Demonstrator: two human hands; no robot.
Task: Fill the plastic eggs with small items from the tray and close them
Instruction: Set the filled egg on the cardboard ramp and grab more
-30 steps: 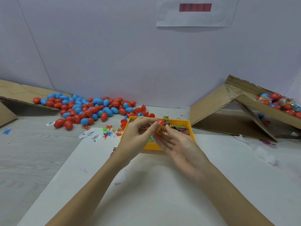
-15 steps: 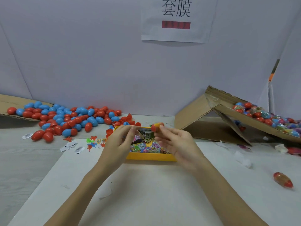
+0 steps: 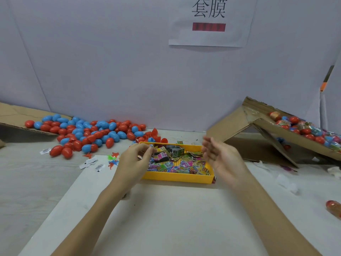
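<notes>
Cardboard ramp [image 3: 258, 130] at your two o'clock holding wrapped eggs, pile of red and blue plastic eggs [image 3: 88, 133] at ten o'clock, yellow tray [image 3: 177, 177] of small items at twelve, your right hand [image 3: 223, 159] fingers loosely spread, empty, your left hand [image 3: 132, 161] fingertips curled together over the tray's left edge, grip unclear.

Two bare forearms, no sleeves, left grip [image 3: 133, 161], right grip [image 3: 222, 159]

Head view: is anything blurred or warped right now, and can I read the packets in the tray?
Head view: right hand fingertips smeared by motion; left hand sharper; wall edges bow from the wide lens; lighting soft and even, no glare; packets in the yellow tray show colours, print unreadable.
</notes>
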